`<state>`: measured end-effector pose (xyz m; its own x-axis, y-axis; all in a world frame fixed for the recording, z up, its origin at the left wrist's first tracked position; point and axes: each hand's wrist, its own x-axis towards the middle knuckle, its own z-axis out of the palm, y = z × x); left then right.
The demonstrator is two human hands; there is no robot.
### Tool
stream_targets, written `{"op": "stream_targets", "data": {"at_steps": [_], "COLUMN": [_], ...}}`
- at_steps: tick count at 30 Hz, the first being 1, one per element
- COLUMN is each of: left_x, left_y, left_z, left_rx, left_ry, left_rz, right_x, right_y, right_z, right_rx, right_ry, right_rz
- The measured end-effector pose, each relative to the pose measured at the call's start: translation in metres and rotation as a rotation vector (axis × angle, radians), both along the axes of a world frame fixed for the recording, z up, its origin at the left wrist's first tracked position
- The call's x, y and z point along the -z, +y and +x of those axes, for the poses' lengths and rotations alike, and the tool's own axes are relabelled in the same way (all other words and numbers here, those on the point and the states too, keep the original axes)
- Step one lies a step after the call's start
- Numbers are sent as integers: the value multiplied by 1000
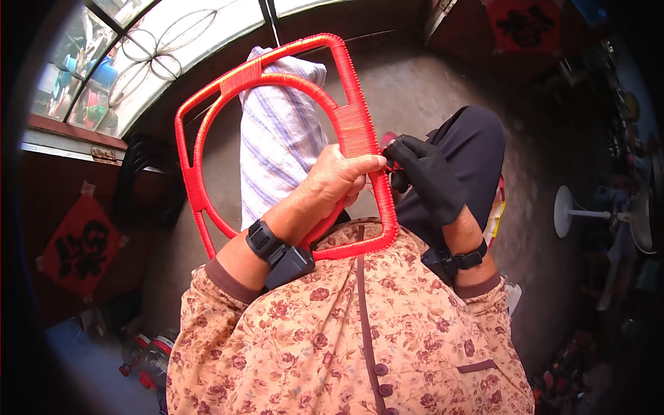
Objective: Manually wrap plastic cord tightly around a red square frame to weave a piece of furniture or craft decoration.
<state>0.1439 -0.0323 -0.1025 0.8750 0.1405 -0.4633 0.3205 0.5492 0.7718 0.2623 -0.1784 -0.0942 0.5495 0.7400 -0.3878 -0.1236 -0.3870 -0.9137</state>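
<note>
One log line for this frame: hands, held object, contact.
left hand: bare, grips red wrapped frame at right side | right hand: black glove, pinching at frame edge | behind: striped sack

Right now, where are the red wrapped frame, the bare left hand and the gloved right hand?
red wrapped frame point(202, 200): head view, on its left side bar.
left hand point(337, 176): head view, on the back of the bare hand gripping the frame.
right hand point(425, 173): head view, on the back of the black glove.

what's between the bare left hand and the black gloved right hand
In the head view, the wrapped right side bar of the red frame runs between the left hand and the gloved right hand; both touch it.
</note>
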Motion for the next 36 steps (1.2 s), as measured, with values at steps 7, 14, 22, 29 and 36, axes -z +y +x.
{"op": "stream_targets", "data": {"at_steps": [7,14,22,29,36], "left_x": [9,20,31,26,29], "left_y": [-6,-1,-2,0,-2], "left_z": [3,-11,-12,-12,-14], "left_rx": [-40,-166,-143,-133,-265], "left_ry": [57,-111,-116,-126,-122], "left_rz": [112,-18,-110,-116,-151], "right_x": [26,3,-2,7,18], "right_y": [-3,-11,-23,0,1], "right_z": [-3,-5,-1,-4,2], "right_rx": [87,39,-57,31,-29], "right_ry": [102,167,25,91,101], "right_rz": [99,53,-41,10,30]}}
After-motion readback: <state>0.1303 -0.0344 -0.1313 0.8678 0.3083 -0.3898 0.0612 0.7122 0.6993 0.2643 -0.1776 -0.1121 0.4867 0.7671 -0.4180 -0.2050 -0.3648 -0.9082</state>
